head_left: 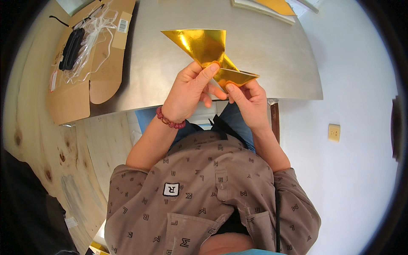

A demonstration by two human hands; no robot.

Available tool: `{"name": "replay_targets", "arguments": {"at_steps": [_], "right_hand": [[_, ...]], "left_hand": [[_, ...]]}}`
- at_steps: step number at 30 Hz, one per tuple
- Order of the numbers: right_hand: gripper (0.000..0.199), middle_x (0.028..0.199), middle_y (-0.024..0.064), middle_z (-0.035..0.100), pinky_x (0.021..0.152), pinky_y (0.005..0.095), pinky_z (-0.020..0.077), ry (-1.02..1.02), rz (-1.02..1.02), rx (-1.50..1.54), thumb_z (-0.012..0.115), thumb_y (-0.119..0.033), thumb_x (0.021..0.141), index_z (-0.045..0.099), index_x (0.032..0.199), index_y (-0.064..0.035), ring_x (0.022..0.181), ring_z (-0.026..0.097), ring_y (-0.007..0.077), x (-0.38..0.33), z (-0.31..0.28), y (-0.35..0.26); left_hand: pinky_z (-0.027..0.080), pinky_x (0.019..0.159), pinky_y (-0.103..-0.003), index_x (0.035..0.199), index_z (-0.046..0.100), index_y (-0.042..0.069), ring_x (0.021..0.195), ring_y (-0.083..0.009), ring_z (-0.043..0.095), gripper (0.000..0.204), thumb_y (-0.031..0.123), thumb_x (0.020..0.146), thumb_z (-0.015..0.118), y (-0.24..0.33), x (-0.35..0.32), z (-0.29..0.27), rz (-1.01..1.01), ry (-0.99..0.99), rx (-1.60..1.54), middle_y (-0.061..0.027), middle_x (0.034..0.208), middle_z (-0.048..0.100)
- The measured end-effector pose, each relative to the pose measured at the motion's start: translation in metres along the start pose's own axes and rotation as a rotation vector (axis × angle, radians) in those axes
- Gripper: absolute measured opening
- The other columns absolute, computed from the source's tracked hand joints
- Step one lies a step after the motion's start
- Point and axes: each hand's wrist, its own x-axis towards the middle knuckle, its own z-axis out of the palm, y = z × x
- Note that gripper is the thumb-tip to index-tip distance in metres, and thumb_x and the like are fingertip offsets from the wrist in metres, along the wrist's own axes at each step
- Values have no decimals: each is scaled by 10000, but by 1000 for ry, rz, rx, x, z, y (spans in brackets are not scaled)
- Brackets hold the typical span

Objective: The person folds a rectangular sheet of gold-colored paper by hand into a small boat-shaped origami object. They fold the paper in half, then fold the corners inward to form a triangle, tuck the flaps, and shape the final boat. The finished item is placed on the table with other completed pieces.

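Note:
A shiny gold paper (209, 43), folded into pointed triangular flaps, is held up above the near edge of the metal table. My left hand (194, 85) pinches it with the thumb on the front, near the middle where the flaps meet. My right hand (247, 98) grips the lower right flap between thumb and fingers. One large flap points to the upper left, and a smaller one points right. The fingers behind the paper are partly hidden.
The grey metal table (170, 55) curves across the front. At left lies a cardboard box (108, 78) bearing a black case (72, 49), clear plastic wrapping (95, 38) and glasses (61, 20). A stack with gold paper (276, 6) sits at the far right. A wall socket (334, 132) is at right.

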Motion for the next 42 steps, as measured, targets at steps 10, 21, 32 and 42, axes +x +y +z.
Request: {"name": "replay_targets", "arguments": {"at_steps": [10,21,32,42], "right_hand": [[165,995,-9,705,770,203,507,89,-19,-147,747,-80,1008,691,1137,6,854,616,34,-3,-3,3],[60,885,22,708,756,219,516,176,-104,-113,699,-65,1033,671,1025,-12,808,639,66,-4,-20,1],[203,1155,59,706,956,377,494,168,-543,-1026,822,-66,842,752,1032,-68,1132,589,259,15,1,-25],[142,1192,70,696,951,390,494,164,-472,-885,828,-40,811,712,885,-74,1197,557,291,27,8,-5]], "left_hand": [[679,691,-292,1188,603,-28,835,-246,803,354,315,1103,602,2,-4,4,24,15,-12,-158,1058,749],[667,690,-266,1227,635,-13,851,-222,804,327,288,1102,610,1,-1,-2,-31,60,126,-174,1065,770],[630,722,-256,1187,645,-48,828,-154,779,294,226,1080,652,3,0,5,129,79,247,-89,993,753],[633,648,-238,1163,552,21,782,-155,778,283,297,1146,492,8,2,-3,95,67,117,-83,949,700]]}}
